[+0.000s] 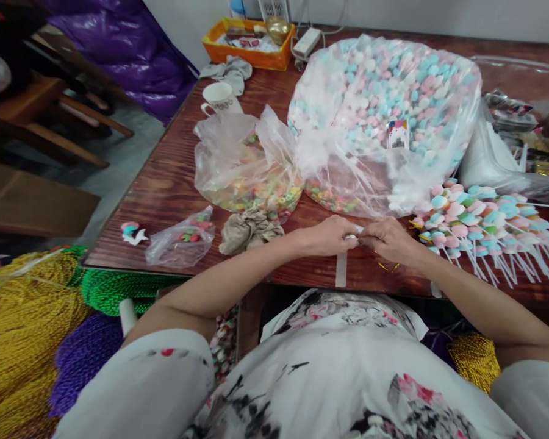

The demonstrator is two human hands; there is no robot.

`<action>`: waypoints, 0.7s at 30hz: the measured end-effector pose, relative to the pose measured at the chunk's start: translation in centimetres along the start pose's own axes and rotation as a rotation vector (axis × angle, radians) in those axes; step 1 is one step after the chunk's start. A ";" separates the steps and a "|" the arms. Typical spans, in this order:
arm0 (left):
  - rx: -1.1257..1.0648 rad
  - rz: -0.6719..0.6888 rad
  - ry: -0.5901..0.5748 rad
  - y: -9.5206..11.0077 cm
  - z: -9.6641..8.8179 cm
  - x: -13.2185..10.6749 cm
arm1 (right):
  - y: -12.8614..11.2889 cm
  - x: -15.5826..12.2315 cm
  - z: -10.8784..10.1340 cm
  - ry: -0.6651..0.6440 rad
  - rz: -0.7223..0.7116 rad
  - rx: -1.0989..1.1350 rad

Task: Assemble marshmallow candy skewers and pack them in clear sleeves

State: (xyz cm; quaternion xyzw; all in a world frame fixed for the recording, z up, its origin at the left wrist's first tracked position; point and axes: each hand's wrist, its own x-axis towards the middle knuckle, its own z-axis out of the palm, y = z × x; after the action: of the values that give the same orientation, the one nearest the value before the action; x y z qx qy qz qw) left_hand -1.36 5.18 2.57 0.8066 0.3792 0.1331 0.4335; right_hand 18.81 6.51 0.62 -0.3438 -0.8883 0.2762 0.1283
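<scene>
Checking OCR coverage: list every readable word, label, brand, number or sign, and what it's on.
None readable.
Small card on the large clear bag: any print is too small to read.
Mug: dark markings, too blurred to tell lettering from pattern.

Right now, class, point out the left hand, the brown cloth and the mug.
Left hand (330,235), head view: back of the hand.
Brown cloth (249,232), head view: its crumpled middle.
Mug (224,106), head view: its outer side.
</scene>
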 end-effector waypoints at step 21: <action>-1.112 -0.441 0.581 -0.3 5.4 -4.1 | 1.0 -10.7 3.4 0.143 0.095 -0.482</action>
State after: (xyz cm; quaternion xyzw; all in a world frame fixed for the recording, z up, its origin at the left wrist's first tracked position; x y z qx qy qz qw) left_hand -1.36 -0.87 -0.37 0.2977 0.5117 0.4289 0.6824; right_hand 25.81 -1.55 -3.13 -0.4246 -0.9000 0.0372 0.0919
